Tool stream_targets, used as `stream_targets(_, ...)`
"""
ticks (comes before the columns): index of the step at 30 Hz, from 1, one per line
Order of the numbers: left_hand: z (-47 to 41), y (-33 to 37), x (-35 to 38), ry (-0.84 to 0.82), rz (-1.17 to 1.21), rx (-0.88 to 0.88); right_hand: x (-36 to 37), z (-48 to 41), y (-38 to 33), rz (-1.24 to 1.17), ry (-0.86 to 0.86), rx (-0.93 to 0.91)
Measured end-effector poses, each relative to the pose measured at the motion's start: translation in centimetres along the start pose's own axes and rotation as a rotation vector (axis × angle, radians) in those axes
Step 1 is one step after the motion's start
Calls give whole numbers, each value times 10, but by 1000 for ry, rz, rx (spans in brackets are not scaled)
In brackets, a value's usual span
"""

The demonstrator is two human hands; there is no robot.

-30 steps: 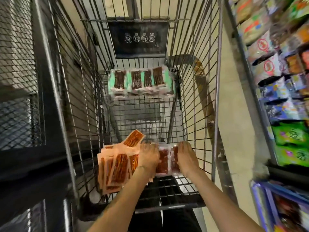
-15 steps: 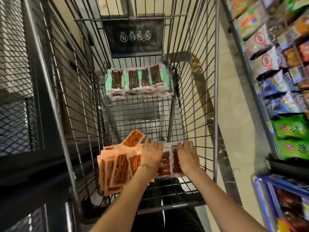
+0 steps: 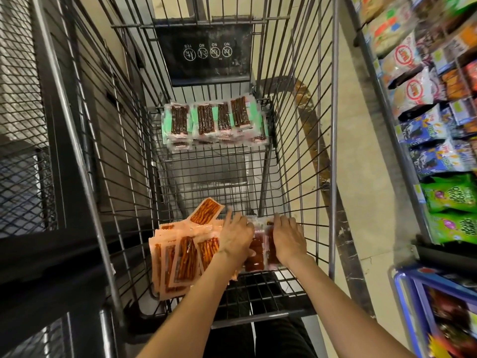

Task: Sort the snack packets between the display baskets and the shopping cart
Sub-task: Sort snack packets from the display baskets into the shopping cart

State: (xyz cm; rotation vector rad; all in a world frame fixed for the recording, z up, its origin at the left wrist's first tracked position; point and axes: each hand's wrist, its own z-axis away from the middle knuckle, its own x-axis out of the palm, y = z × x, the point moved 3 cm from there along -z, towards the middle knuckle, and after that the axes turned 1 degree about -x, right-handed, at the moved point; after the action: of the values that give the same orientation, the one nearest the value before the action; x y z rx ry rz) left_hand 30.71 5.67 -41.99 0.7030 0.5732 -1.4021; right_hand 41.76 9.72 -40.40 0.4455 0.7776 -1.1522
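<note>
Both my hands reach into the wire shopping cart (image 3: pixel 333 140). My left hand (image 3: pixel 236 237) and my right hand (image 3: pixel 287 237) lie one on each side of a small stack of clear packets with dark red snacks (image 3: pixel 256 250) at the cart's near end, fingers laid flat over its edges. Just left of them sits a heap of orange snack packets (image 3: pixel 180 259), one propped upright. A row of green-and-pink packets with dark sticks (image 3: pixel 214 122) lies at the cart's far end.
A black wire rack (image 3: pixel 33 177) stands close on the left. On the right a shelf (image 3: pixel 423 104) is packed with assorted snack bags, with a blue display basket (image 3: pixel 418 306) below it. The cart floor between the two packet groups is bare grid.
Both hands have slid slightly forward over the red packets, fingers stretching out along the stack. The view has shifted a little; the packets stay where they were.
</note>
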Motion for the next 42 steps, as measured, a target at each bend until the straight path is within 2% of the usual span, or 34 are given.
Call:
stream_targets(5, 3, 3, -3, 12, -14, 8, -6, -3, -3, -46, -97, 46)
stream_targets(8, 13, 7, -4, 72, -58, 29, -12, 3, -4, -65, -36, 38)
stream_targets(12, 28, 14, -1, 188, -99, 142, -16, 25, -2, 28, 109, -29)
stream_targets(15, 40, 20, 7, 194, -124, 205, -10, 43, 1, 99, 99, -84)
stream_targets(19, 50, 23, 22, 141, -32, 211, -5, 59, 3, 136, 11, -93)
stream_targets(22, 50, 16, 19, 153, 163, 138, -12, 62, 1, 112, 10, -72)
stream_targets(24, 53, 7, 13, 219, 376, 103, -18, 63, 1, -15, 34, -55)
stream_targets(27, 67, -12, 1, 263, 778, 4, -31, 69, 8, -395, 26, -27)
stream_targets(29, 79, -27, -7, 221, 1095, -66, -44, 75, 12, -611, -10, -12)
stream_targets(31, 92, -36, -15, 150, 1497, -29, -54, 80, 15, -808, -24, 32)
stream_targets(33, 106, -42, -26, 78, 1803, -20, -59, 85, 15, -1075, -56, 90)
stream_targets(34, 111, -42, -31, 50, 1875, -31, -60, 87, 14, -1210, -84, 110)
stream_targets(38, 120, -38, -45, 37, 1886, -99, -63, 92, -1, -1646, -215, 115)
stream_targets(42, 132, -40, -53, 93, 1942, -219, -77, 89, -18, -1700, -266, 80)
